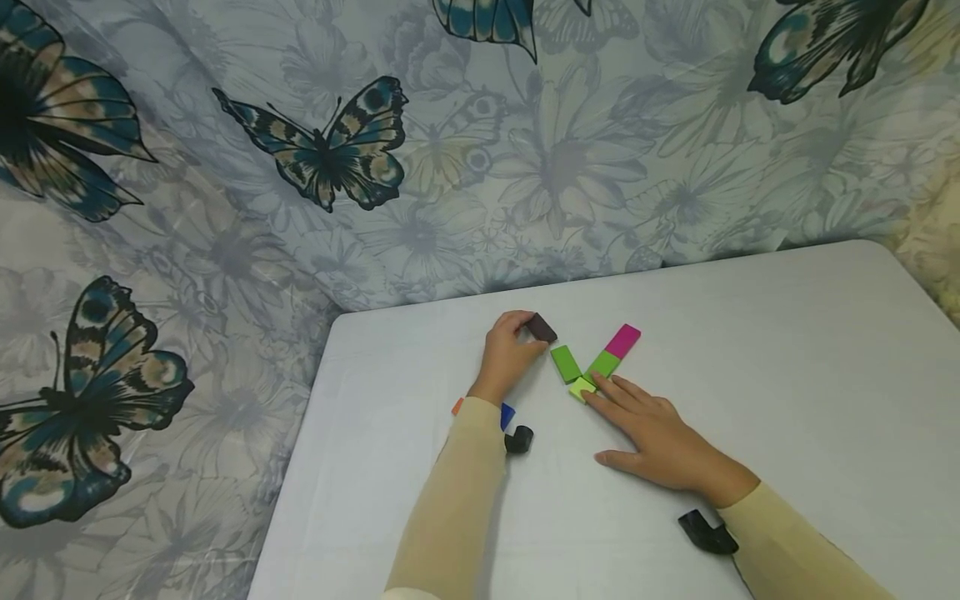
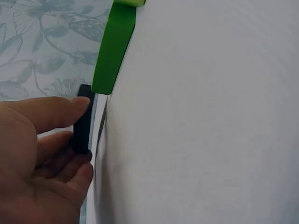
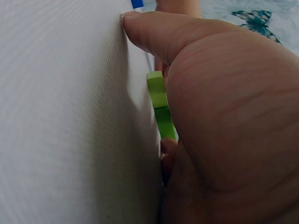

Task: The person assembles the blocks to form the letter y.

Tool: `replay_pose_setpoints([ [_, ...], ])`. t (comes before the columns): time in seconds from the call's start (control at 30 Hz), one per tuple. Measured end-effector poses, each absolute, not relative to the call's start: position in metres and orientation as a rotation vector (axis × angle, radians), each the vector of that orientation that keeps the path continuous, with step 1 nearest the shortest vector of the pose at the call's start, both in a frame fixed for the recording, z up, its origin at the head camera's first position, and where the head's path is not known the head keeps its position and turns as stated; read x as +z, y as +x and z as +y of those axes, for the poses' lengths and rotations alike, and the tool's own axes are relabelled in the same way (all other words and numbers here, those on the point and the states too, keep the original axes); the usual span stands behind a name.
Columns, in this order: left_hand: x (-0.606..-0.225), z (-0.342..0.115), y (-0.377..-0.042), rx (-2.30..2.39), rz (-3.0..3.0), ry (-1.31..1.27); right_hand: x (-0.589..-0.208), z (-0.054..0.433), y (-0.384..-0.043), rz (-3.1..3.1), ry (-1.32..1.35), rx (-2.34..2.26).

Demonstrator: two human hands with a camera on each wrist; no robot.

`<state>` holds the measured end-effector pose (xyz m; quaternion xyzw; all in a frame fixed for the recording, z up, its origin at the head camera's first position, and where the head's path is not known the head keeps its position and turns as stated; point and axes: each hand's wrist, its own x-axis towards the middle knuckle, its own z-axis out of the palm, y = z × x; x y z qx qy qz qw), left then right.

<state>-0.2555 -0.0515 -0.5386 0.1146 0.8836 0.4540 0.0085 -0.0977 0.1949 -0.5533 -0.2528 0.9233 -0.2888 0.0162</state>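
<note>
My left hand (image 1: 504,357) pinches a dark brown rectangular block (image 1: 542,328) between thumb and fingers, at the upper end of a green block (image 1: 566,364). In the left wrist view the dark block (image 2: 83,126) stands close to the end of the green one (image 2: 114,49). A small lime-green block (image 1: 577,390) lies at the bottom of a V shape. Its right arm is a second green block (image 1: 602,364) with a magenta block (image 1: 624,340) beyond it. My right hand (image 1: 660,437) lies with fingers spread, its fingertips at the lime-green block and the right green block.
Partly hidden by my left forearm are an orange piece (image 1: 457,406) and a blue piece (image 1: 507,415). A black device (image 1: 519,440) sits at the left wrist, another (image 1: 708,533) at the right. Butterfly-print cloth (image 1: 570,150) hangs behind the white table (image 1: 787,350).
</note>
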Motion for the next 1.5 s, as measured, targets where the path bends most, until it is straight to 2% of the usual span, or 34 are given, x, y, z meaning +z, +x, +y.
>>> replay_pose_setpoints([
  [0.27, -0.541, -0.049, -0.255, 1.338, 2.782, 0.337, -0.552, 0.195, -0.098, 2.853, -0.776, -0.88],
  [0.47, -0.539, -0.048, -0.255, 1.481, 2.633, 0.272, -0.551, 0.195, -0.097, 2.854, -0.774, -0.883],
  [1.5, -0.543, -0.043, -0.258, 1.395, 2.653, 0.318, -0.548, 0.196, -0.097, 2.847, -0.769, -0.878],
])
